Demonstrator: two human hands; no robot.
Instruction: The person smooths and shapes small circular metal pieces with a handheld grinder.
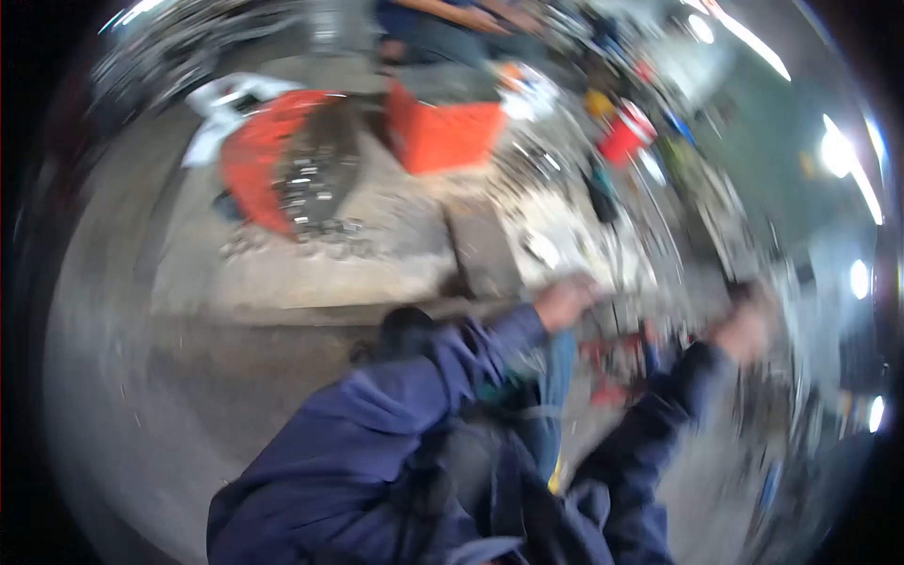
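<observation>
Motion smears most of the head view. My left hand [567, 299] reaches over my knee near the front edge of a pale board [377, 281]; its fingers are blurred. Farther right, my right hand [749, 322] is stretched out at the end of a dark blue sleeve, also smeared. Whether either hand holds anything cannot be made out. A brown block [482, 247] lies on the board just beyond my left hand. Small shiny metal pieces [344, 240] are scattered on the board's left part.
A tipped red container [252, 160] has metal pieces at its opening. Behind the board's middle stands an orange-red box [443, 137]. Another person's forearm [452, 13] shows at the top. To the right are a red and white container [626, 132] and red metal parts [610, 367] on the floor.
</observation>
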